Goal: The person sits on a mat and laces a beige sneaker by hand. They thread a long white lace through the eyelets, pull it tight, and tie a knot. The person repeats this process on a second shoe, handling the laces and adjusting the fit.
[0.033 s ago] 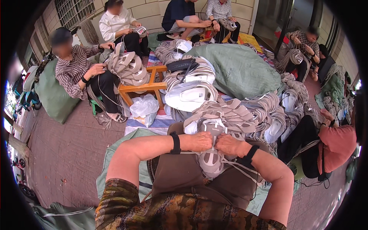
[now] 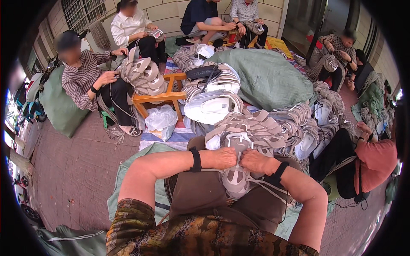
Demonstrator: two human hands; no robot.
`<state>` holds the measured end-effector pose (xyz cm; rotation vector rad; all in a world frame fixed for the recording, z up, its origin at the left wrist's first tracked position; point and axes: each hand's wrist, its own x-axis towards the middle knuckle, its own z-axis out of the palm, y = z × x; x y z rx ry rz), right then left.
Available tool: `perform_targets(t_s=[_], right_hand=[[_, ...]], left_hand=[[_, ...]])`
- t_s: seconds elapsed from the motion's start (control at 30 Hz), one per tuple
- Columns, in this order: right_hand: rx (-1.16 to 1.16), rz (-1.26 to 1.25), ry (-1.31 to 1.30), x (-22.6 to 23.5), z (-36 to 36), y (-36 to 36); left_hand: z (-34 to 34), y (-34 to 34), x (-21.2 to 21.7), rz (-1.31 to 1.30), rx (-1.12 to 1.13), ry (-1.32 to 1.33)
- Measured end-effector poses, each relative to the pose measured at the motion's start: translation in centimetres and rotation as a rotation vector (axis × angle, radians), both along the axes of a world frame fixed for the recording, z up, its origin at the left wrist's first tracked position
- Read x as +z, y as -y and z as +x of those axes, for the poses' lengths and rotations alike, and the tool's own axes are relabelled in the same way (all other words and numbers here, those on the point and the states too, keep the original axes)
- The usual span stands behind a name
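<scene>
left fingers [image 2: 232,155] | right fingers [image 2: 245,159] | gripping shoe upper [image 2: 236,181] (above brown trousers [image 2: 198,187])

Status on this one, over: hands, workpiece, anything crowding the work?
Left hand, right hand: both closed on grey shoe upper. Its toe end points toward the picture's lower edge. Stacked uppers crowd close beyond.

Wooden stool [image 2: 162,97] beside white bag [image 2: 162,120]
</scene>
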<state>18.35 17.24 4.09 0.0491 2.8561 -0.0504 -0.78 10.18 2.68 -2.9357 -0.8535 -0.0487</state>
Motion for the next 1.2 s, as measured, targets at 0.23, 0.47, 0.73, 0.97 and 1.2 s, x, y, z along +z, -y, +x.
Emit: perform_targets(t_s=[0.23, 0.47, 0.73, 0.97, 1.2], right_hand=[[-0.019, 0.055, -0.005, 0.2, 0.0, 0.5], [-0.202, -0.067, 0.187, 2.8, -1.1, 1.2], [-0.581, -0.051, 0.315, 0.5, -2.4, 2.4], [-0.905, -0.183, 0.307, -0.2, -3.2, 1.8], [-0.942, -0.173, -0.132, -2.5, -1.8, 1.5]], left_hand=[[0.6, -0.1, -0.6, -0.070, 0.012, -0.023], [0.5, 0.5, -0.3, -0.067, 0.045, 0.033], [1.7, 0.2, -0.8, -0.080, 0.070, 0.095], [1.9, 0.3, -0.6, -0.103, 0.092, 0.130], [1.7, 0.1, -4.3, -0.098, 0.101, 0.367]])
